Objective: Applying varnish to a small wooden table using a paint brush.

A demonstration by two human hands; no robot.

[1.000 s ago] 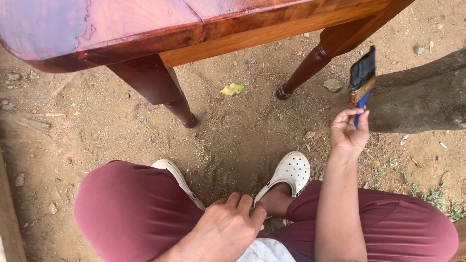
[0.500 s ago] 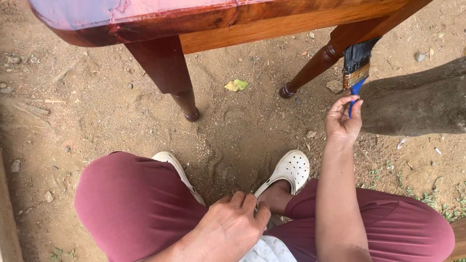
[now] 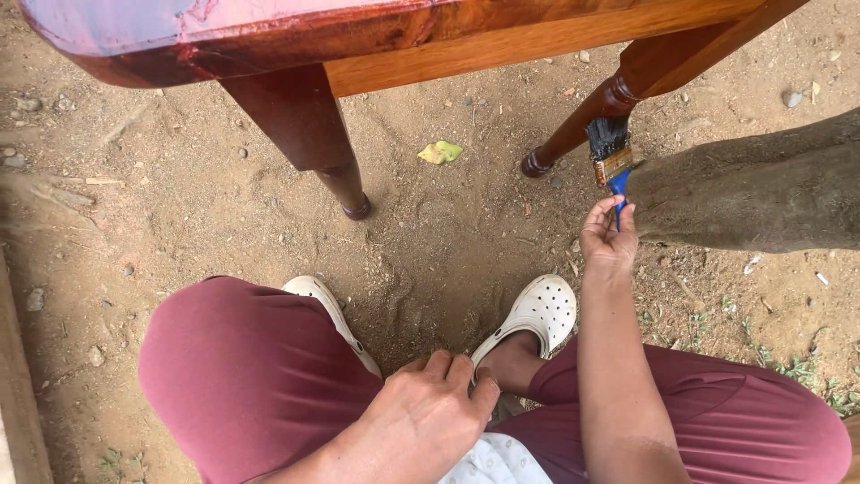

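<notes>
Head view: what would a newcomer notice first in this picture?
The right hand holds a blue-handled brush up against a turned wooden table leg at upper right. The glossy red-brown table spans the top of the view over bare dirt. Below, the left hand rests on maroon trousers, near white clogs.

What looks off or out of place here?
Little stands out. A crumpled yellow scrap lies on the dirt under the wooden table. The table's finish looks uneven: dark glossy end, lighter side rail. The right hand holds the paintbrush at the far leg.
</notes>
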